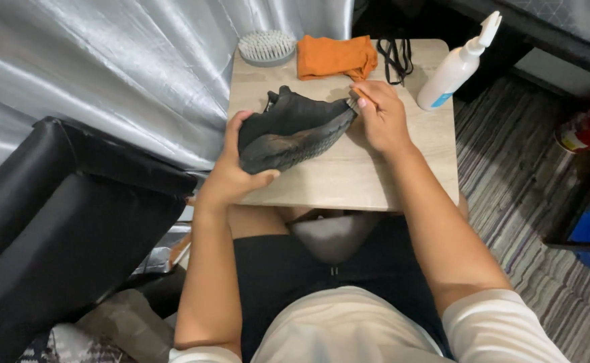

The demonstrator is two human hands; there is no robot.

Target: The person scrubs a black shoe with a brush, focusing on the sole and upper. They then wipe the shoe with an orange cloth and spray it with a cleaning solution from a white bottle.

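Black shoe point(291, 131) on its side over the table point(376, 181), sole toward cam. L hand point(231, 171) clamps the heel, R hand point(379, 114) pinches the toe end w/ sth thin, can't ID. Brush point(266, 47), orange cloth point(335, 57), laces point(394, 59), spray bottle point(456, 67) behind. Imo keep heel braced, short strokes along the sole edge.

Bottle point(455, 67) blocks right; tabletop point(402, 168) front free

A white-bristled brush point(267, 47), an orange cloth point(335, 56), black laces point(396, 59) and a white spray bottle point(458, 67) are set along the wooden table point(349, 178); silver curtain point(140, 74) is hung left.
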